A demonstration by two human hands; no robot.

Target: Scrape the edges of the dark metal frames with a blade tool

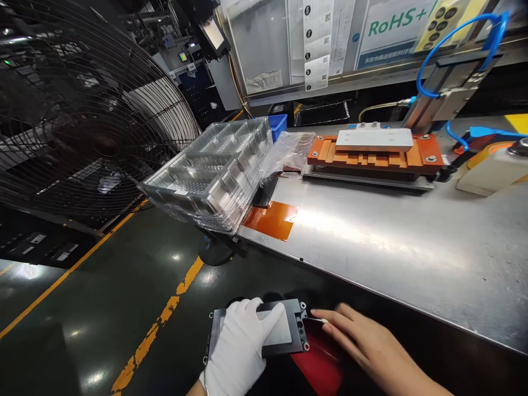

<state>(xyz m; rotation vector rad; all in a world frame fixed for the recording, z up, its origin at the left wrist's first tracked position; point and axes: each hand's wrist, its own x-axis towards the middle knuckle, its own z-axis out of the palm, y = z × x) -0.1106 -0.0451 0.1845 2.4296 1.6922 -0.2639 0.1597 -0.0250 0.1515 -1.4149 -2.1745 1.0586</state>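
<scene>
Hands: gloved left hand lies flat, clamped on the dark metal frame, below the near edge of the desk. Frame's long axis runs left-right. Bare right hand, fingers loosely together, touches the frame's right end. Tray stack sits far beyond the frame.

A broad bare stretch of brushed steel worktable lies open through the middle and right, with room for a hand to sweep across. At its left end a stack of clear plastic compartment trays overhangs the corner, with a crumpled clear plastic bag just beside it and a flat orange tape patch below. An orange fixture block with a white top plate bars the back edge. A cream plastic bottle stands at far right. A large black wire fan guard fills the left, beyond the table
</scene>
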